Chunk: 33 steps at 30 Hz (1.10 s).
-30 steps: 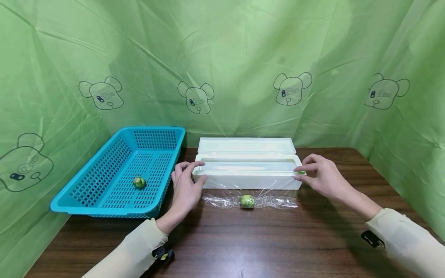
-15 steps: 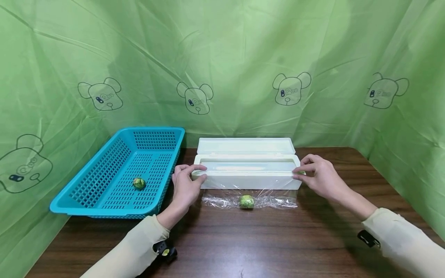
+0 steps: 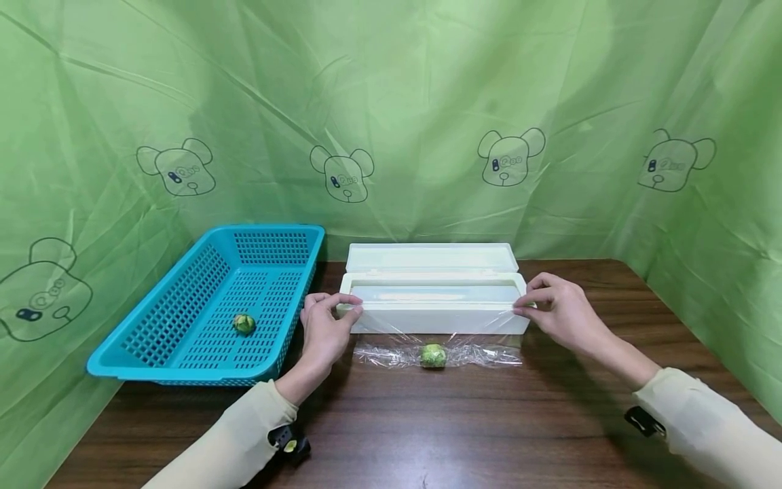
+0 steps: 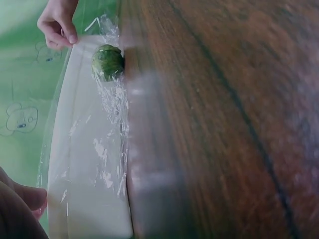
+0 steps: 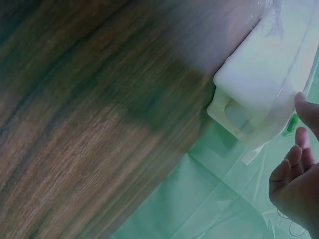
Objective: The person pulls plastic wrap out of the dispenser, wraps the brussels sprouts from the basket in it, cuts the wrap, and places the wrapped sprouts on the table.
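Observation:
A long white cling film dispenser box (image 3: pixel 440 320) stands open, its lid (image 3: pixel 430 257) tipped back. Clear cling film (image 3: pixel 391 355) comes over its front and lies crumpled on the table around a green Brussels sprout (image 3: pixel 433 356). At the box's left end my left hand (image 3: pixel 324 331) pinches the film between thumb and index finger along the front rim. My right hand (image 3: pixel 565 311) pinches the film's other side at the right end, close to a small green tab (image 5: pixel 290 124). In the left wrist view the film (image 4: pixel 112 102) stretches between both hands and wraps the sprout (image 4: pixel 107 62).
On the left stands a blue perforated basket (image 3: pixel 299 299) with another Brussels sprout (image 3: pixel 244 324) in it. Behind and at both sides hangs a green cloth (image 3: pixel 415 102) with printed bear faces. The brown wooden table (image 3: pixel 464 421) extends in front of the box.
My left index finger has come down slightly, closer to the thumb at the box's front rim. Right hand, box, wrapped sprout and basket stay nearly where they were.

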Tool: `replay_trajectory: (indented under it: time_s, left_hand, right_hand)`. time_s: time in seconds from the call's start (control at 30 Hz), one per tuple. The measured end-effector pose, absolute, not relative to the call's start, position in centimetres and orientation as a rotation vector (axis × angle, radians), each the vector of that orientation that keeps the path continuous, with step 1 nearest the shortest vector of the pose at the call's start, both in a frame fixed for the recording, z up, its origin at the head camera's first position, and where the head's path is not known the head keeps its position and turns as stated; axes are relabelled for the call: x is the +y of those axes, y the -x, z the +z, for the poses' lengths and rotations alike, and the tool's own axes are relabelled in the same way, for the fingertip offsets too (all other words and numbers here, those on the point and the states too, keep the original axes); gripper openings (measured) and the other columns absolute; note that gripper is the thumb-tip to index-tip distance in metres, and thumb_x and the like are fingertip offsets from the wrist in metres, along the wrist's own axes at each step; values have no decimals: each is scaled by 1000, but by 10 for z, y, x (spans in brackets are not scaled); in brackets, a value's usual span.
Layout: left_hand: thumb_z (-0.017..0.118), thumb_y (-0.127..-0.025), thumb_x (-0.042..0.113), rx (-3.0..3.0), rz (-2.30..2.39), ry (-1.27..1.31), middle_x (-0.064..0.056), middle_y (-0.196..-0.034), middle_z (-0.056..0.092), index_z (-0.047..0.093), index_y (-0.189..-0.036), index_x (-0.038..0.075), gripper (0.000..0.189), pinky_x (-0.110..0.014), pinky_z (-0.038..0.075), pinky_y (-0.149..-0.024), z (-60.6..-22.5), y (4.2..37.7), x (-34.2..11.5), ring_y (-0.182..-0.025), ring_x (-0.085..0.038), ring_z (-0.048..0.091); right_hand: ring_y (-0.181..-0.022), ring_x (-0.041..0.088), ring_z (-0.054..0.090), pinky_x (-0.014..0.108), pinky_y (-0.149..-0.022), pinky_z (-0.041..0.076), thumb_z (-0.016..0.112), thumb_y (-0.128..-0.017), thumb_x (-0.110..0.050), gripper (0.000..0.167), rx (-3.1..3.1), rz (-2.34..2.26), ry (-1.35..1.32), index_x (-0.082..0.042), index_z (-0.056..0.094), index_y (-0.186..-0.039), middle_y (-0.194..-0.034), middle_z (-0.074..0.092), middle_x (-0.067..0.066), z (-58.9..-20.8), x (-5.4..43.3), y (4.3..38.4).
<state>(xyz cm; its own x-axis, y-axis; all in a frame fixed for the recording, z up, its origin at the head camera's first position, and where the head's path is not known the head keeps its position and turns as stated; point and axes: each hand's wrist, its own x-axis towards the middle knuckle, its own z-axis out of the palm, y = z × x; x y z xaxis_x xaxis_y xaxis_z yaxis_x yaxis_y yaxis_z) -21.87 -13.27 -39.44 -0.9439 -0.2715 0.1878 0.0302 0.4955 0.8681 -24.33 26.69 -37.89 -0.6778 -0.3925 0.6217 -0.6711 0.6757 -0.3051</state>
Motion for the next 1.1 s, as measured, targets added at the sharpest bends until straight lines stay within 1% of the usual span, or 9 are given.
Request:
replay_trajectory:
  time_s: [0.1,0.3,0.47,0.6,0.7,0.8,0.9,0.97,1.1]
  left_hand:
    - [80,-94,12,-2446,-1410,-185,-11,-123,46,83,-99,13,6,-49,32,-104,-394,216,-132,-122,-34,37]
    - [80,-93,13,-2447,-1357,-94,-12,-115,50,83,-97,13,5,-47,34,-100,-392,208,-131,-118,-33,40]
    - [81,-93,13,-2440,-1346,-40,-9,-99,57,83,-95,12,3,-40,39,-86,-392,203,-133,-99,-30,51]
    - [80,-94,14,-2432,-1366,-21,-6,-97,63,82,-94,9,5,-37,43,-78,-391,200,-135,-84,-23,56]
    - [80,-94,14,-2436,-1389,-22,-4,-99,67,82,-95,9,5,-36,44,-76,-391,198,-137,-80,-20,57]
    - [81,-93,14,-2444,-1408,-36,-4,-94,68,82,-95,9,5,-34,44,-70,-391,197,-138,-73,-19,57]
    - [80,-93,13,-2456,-1452,-55,-6,-80,64,81,-96,11,4,-33,42,-63,-390,196,-139,-67,-19,54]
    - [79,-94,12,-2470,-1486,-60,-8,-73,60,81,-98,11,4,-32,42,-58,-390,195,-139,-63,-19,52]
    - [75,-97,10,-2489,-1546,-37,-7,-78,67,78,-100,8,4,-29,43,-56,-390,195,-138,-64,-19,54]
  right_hand:
    - [-67,7,52,18,-59,41,92,-75,4,23,-2395,731,-804,-16,83,-83,-89,62,-5,-378,266,241]
    - [-64,10,52,19,-57,40,87,-81,3,24,-2454,827,-789,-20,79,-83,-93,67,-8,-375,265,234]
    - [-58,7,51,23,-51,41,83,-85,2,22,-2537,924,-789,-19,78,-87,-86,69,-7,-375,265,227]
    - [-50,9,51,26,-44,41,82,-90,-5,12,-2652,1099,-695,-17,80,-93,-74,70,2,-372,268,221]
    - [-45,16,53,30,-40,43,79,-95,-13,2,-2721,1286,-603,-13,79,-97,-86,76,7,-370,269,218]
    - [-43,23,55,33,-36,43,76,-99,-14,9,-2736,1461,-584,-5,75,-99,-102,79,9,-370,269,218]
    - [-42,21,54,34,-34,42,72,-101,-11,12,-2721,1576,-621,0,70,-100,-100,78,15,-372,270,219]
    - [-42,20,53,35,-34,43,70,-102,-9,11,-2707,1620,-654,1,68,-100,-90,76,19,-374,270,220]
    - [-50,28,62,38,-43,52,69,-101,-4,7,-2679,1648,-719,2,66,-101,-79,71,22,-379,270,220]
